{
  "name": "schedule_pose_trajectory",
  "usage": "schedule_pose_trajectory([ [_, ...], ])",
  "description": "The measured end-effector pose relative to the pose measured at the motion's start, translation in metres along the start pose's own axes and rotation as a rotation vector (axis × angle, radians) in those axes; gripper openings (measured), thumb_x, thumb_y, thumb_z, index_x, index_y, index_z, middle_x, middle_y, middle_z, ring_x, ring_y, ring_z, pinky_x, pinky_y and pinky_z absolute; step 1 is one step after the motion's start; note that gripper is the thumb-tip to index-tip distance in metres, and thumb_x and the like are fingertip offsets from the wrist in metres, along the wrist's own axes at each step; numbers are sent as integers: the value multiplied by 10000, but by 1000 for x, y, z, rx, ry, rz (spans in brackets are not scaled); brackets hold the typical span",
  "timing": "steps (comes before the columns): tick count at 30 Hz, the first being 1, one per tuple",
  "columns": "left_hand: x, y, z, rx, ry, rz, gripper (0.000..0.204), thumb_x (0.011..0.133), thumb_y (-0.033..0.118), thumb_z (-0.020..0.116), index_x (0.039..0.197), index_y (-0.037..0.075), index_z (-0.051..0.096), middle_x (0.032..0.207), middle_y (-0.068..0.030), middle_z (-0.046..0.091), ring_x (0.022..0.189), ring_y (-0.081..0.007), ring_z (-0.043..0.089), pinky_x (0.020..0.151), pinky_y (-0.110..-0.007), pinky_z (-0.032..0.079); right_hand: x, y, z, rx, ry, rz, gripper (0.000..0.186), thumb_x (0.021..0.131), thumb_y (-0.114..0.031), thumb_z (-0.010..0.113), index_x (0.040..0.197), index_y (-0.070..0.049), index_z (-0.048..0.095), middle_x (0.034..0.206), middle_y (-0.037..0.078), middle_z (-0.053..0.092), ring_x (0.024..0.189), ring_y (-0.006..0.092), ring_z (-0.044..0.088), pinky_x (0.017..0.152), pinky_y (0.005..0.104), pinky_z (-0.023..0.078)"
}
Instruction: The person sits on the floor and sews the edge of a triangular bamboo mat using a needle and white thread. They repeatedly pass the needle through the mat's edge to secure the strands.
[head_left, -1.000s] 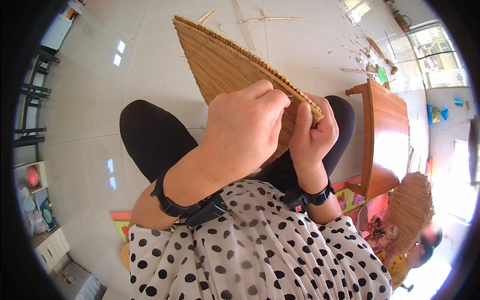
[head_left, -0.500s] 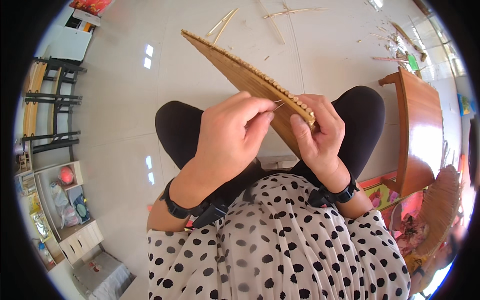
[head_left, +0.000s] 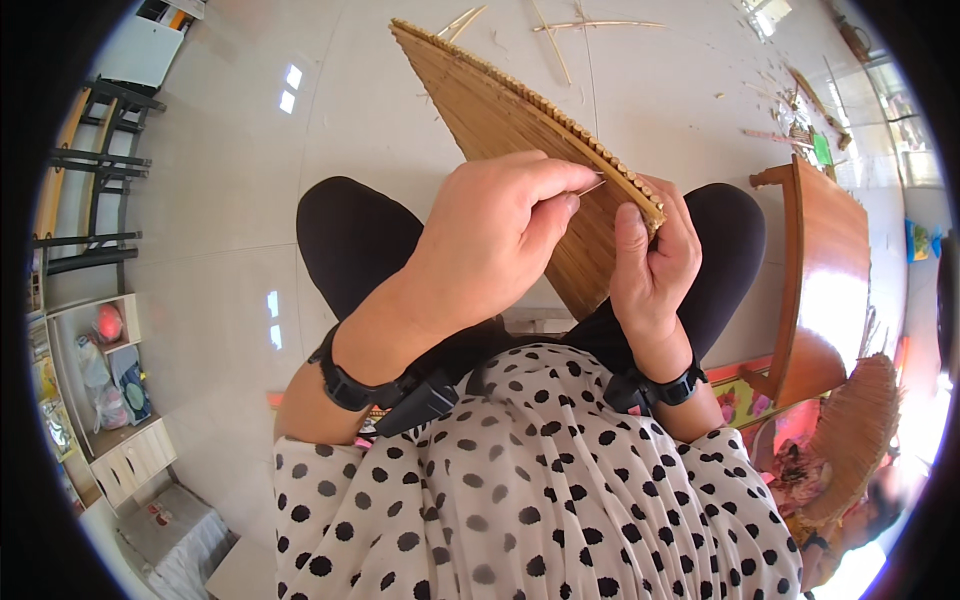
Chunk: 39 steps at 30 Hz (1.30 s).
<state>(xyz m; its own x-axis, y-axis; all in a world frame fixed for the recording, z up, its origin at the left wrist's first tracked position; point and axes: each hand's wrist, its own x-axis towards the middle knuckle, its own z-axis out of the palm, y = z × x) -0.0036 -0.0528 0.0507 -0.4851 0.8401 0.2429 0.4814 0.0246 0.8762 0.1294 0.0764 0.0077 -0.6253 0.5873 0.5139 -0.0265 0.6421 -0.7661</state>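
The left hand (head_left: 485, 245) pinched a thin, pale strand (head_left: 592, 186) between thumb and forefinger — the right hand (head_left: 655, 262) clamped a flat, brown panel of joined stalks (head_left: 500, 120).

Probably a home: tiled floor (head_left: 215, 215), wooden table (head_left: 822, 235), shelves (head_left: 135, 467).

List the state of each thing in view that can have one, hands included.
Left hand: closed, pinching a thin strand.
Right hand: closed around the straw panel's lower right corner.
Straw panel: held up, tilted.
Thin strand: gripped, one end sticking out.
Straw sticks: loose on the floor.
Wristbands: fastened, one on each wrist.
Brown table: standing, its top glaring with light.
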Motion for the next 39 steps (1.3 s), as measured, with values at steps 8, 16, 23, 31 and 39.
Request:
schedule_pose_trajectory([
  [8, 3, -4, 6, -11, 37, -19, 186, 917, 33, 632, 1064, -3, 740, 872, -150, 713, 756, -322, 687, 679, -387, 544, 0, 6, 2, 2, 32, -11, 228, 994, -145, 645, 1100, 51, 692, 1020, 142, 684, 781, 205, 631, 704, 295, 505],
  [16, 4, -8, 4, -47, 4, -8, 191, 936, 21, 626, 1093, -14, 728, 906, -140, 717, 775, -270, 666, 695, -352, 534, -1, 8, 3, 26, 41, 13, 261, 1021, -186, 625, 1114, 50, 690, 1033, 115, 677, 781, 157, 596, 699, 274, 480],
  [23, 6, -9, 2, -30, 11, 15, 178, 918, 43, 639, 1054, -12, 739, 946, -174, 737, 831, -345, 709, 731, -394, 565, 0, 4, 3, 43, 27, 42, 276, 1026, -203, 622, 1120, 48, 688, 1034, 110, 674, 792, 156, 589, 705, 271, 473],
  [31, 5, -3, 0, 33, 6, 15, 186, 912, 31, 626, 1052, -10, 743, 892, -174, 719, 800, -348, 694, 704, -415, 549, -1, 5, 2, 22, 10, 12, 245, 1003, -169, 635, 1106, 46, 690, 1029, 138, 678, 799, 192, 627, 710, 295, 500],
  [39, -7, 14, -11, 242, 22, 78, 155, 892, -64, 632, 1019, -18, 707, 742, -100, 598, 583, -217, 554, 557, -308, 442, -8, -11, 6, -68, -40, -92, 252, 883, -37, 701, 1127, 22, 681, 1027, 166, 680, 821, 307, 681, 734, 354, 557],
])
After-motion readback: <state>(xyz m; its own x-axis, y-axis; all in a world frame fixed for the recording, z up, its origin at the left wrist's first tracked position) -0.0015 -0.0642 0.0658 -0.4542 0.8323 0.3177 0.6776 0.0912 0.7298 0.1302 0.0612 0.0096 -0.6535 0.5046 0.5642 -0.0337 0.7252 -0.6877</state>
